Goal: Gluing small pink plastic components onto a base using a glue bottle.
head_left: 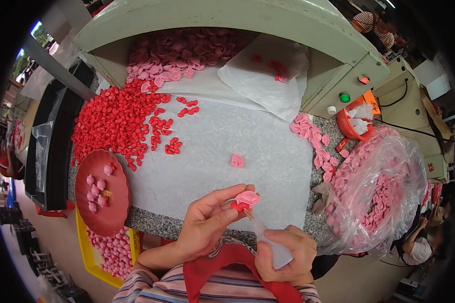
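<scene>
My left hand (205, 218) is closed, pinching a small pink ruffled piece (248, 198) together with a glossy red rounded piece (240, 206) below it. Whether the two are joined I cannot tell. My right hand (297, 251) wraps round a translucent white squeeze bottle (274, 246), tilted so its thin nozzle meets or nearly meets the red piece. Just beyond my left fingers, a single pink piece (237, 160) lies on the white sheet (202, 174).
Left stand a red pile (108, 123), a red oval dish (98, 217) holding pink balls and a yellow crate (86, 247). Pink pieces (182, 53) fill the pale green hood (212, 17). Right are a plastic bag (404, 202) of pink pieces and an orange basket (346, 126) of bottles.
</scene>
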A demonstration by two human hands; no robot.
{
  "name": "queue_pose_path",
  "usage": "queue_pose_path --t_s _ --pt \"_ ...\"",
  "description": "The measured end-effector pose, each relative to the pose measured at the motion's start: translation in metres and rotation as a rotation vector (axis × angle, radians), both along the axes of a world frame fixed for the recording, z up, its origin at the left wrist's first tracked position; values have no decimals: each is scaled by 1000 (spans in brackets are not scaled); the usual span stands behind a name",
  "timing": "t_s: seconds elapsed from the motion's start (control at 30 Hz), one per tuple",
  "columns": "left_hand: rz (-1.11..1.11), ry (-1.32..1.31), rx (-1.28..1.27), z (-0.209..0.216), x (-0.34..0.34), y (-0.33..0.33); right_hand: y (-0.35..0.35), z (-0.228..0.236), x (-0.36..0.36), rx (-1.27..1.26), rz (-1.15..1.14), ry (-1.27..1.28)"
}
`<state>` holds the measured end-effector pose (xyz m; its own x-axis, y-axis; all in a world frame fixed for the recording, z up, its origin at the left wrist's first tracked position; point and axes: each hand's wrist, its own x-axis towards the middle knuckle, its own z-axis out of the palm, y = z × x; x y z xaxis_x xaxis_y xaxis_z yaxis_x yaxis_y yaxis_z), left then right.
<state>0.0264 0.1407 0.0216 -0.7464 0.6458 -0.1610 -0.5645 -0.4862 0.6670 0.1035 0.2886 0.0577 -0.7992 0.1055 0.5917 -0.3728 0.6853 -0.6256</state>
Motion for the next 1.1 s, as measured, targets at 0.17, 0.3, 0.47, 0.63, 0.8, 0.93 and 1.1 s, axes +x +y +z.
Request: queue_pose_path --t_s 0.17,0.3,0.47,0.63,0.8,0.93,1.1 --pt "-5 9 2 0 0 1 0 -1 1 -10 -6 7" --pt "-19 13 -9 1 0 0 0 -2 1 -20 0 13" --pt "-52 -4 -9 1 1 1 0 -1 0 -20 -9 20" --pt "-41 -22 15 0 2 0 0 0 1 -21 -8 16" --pt "-48 -24 14 1 2 0 0 1 0 -26 13 18" --pt "-52 -14 15 1 2 1 0 1 0 -39 11 21" --pt "-52 -12 15 1 1 0 0 0 0 -46 6 34"
